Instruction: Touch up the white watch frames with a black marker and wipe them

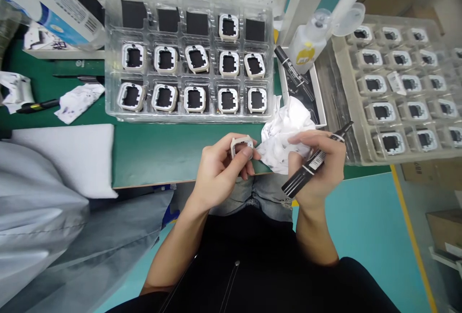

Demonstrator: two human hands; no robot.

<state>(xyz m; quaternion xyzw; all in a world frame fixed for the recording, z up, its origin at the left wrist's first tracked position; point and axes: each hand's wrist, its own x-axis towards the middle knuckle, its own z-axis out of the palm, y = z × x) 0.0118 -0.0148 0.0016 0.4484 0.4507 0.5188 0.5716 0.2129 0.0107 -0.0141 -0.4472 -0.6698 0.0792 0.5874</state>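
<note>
Between the thumb and fingers of my left hand (pixel 220 171) is a light watch case frame (pixel 241 143), held near the table's front edge. My right hand (pixel 321 164) grips a black marker pen (pixel 306 171) slantwise, its dark tip pointing up and right. The same hand's fingers also touch a crumpled white cloth (pixel 281 135) marked with dark spots; whether they pinch it I cannot tell. Beyond my hands a clear plastic tray (pixel 187 118) carries several similar watch case frames (pixel 195 99) in its pockets. Some back-row pockets show only black squares.
A second tray (pixel 346 96) full of frames stands at right. Next to it are a squeeze bottle (pixel 306 46) and a white box (pixel 321 94) with more markers. At left are a white foam pad (pixel 68 154), stained cloth pieces (pixel 79 101) and a person's grey sleeve (pixel 32 197).
</note>
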